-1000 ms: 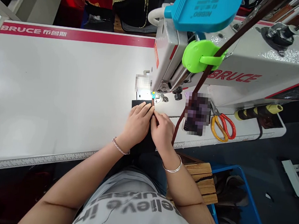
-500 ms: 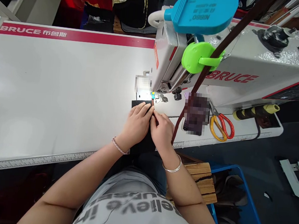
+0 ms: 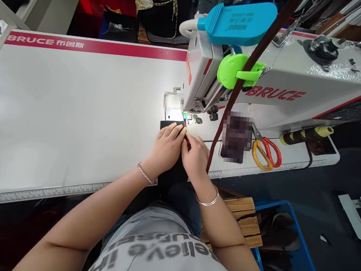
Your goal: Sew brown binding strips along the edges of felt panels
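Observation:
A piece of black fabric (image 3: 172,177) lies on the sewing table and hangs over its front edge. My left hand (image 3: 166,147) rests flat on it, fingers stretched toward the presser foot (image 3: 185,115). Beside it my right hand (image 3: 194,155) is closed, thumb and fingers pinched at the fabric's right edge, where a narrow brown strip (image 3: 185,123) runs to the foot. The fingers hide most of the pinched part. A long brown strip (image 3: 230,102) comes down from above, through a green clip (image 3: 236,71), to beside my right wrist.
The white sewing machine (image 3: 280,76) with a blue lamp (image 3: 241,23) stands behind my hands. To the right lie scissors (image 3: 266,153), a blurred dark item (image 3: 237,136) and a yellow-black roll (image 3: 307,136). A blue bin (image 3: 303,247) is below; another person (image 3: 161,13) is across the table.
The camera view has shifted slightly. Both hands keep nearly the same place on the fabric by the presser foot; the hanging brown strip has swung a little to the left.

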The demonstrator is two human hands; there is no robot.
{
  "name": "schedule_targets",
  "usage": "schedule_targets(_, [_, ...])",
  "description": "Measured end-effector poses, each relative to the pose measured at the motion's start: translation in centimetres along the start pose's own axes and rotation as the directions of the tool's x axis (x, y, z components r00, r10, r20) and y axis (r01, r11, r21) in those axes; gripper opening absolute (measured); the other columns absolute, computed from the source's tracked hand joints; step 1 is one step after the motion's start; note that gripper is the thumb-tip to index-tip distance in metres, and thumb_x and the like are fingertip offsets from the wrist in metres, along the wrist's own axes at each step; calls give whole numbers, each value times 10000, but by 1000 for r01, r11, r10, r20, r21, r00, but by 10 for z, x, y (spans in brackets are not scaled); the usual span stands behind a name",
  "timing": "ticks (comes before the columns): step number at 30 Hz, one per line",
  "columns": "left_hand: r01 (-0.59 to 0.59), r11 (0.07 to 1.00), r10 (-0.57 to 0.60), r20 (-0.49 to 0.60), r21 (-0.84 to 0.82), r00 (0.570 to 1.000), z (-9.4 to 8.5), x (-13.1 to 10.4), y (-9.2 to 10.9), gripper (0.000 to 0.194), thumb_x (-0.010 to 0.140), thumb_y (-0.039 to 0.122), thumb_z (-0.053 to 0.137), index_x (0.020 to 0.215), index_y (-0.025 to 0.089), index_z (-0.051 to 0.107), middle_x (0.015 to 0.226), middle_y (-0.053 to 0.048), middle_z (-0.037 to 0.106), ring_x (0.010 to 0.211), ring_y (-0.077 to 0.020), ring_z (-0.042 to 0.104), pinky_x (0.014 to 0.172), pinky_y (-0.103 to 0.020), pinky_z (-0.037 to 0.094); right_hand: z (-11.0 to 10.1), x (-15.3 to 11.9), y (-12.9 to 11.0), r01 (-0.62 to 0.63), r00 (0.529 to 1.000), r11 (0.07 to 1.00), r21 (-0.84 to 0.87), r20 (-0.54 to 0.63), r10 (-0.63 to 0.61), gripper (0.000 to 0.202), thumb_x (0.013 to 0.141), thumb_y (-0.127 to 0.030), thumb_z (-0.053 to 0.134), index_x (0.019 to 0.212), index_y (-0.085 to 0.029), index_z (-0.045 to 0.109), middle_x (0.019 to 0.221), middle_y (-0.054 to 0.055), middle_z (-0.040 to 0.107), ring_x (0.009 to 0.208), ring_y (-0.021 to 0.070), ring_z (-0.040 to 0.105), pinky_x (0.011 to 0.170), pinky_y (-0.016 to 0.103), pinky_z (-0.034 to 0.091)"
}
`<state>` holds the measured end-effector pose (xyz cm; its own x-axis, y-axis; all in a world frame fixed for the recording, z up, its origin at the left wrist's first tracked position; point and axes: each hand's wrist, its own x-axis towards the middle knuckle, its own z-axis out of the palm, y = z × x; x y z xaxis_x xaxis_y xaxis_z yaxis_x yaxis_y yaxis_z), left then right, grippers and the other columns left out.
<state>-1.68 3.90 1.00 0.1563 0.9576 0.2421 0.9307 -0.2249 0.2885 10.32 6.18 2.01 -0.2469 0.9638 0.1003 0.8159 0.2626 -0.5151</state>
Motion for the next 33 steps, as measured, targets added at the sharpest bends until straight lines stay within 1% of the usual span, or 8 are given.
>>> schedule_targets(3, [-18,1000,18,4,10,1000,0,3,-3,430,965,181,350,1375,92,446,1376,-136,490,1333,-292,365,1104,-437,318,0,3,-1,1,1000,1000,-1,0,-1,298,938,-225,446,1147,-186,655,909,63,649,809,197,604,702,293,438])
schedule_targets(7, [-12,1000,12,6,13,1000,1,7,-4,427,965,183,357,1370,89,454,1373,-138,493,1330,-295,368,1104,-436,319,-2,6,-3,-20,1000,1000,-4,13,20,304,943,-223,442,1163,-185,649,943,73,655,854,202,608,735,296,443])
schedule_targets(13, [4,1000,-4,5,8,1000,1,12,-4,423,972,195,352,1365,82,462,1378,-138,491,1330,-292,367,1112,-429,310,-3,13,-4,-39,999,998,-41,19,40,289,942,-244,440,1111,-228,674,919,56,661,831,197,604,730,298,438])
schedule_targets(17, [14,1000,-14,-9,3,1000,2,13,-5,418,974,204,353,1357,88,473,1372,-133,498,1328,-289,370,1115,-426,306,-1,14,-3,-47,999,997,-54,12,47,303,945,-260,435,1145,-239,662,932,52,660,834,196,602,739,302,440])
schedule_targets(23, [24,1000,-24,-4,-3,1000,2,14,-5,421,973,202,348,1358,84,472,1374,-138,495,1330,-287,368,1114,-431,309,-1,15,-4,-48,998,996,-80,28,51,314,955,-274,416,1147,-240,662,933,60,657,822,200,599,713,301,433])
schedule_targets(28, [30,1000,-30,0,-10,1000,1,15,-4,429,973,204,342,1366,83,463,1384,-145,488,1334,-290,361,1114,-445,309,-1,16,-4,-42,999,995,-94,28,45,309,955,-273,417,1147,-246,657,892,53,649,823,201,594,685,293,417])
schedule_targets(33, [46,999,-46,0,2,999,3,15,-4,432,977,221,351,1370,82,466,1384,-134,492,1334,-294,361,1122,-433,296,0,16,-4,-41,999,996,-82,14,42,314,952,-276,418,1150,-247,660,886,49,648,808,202,588,703,301,424])
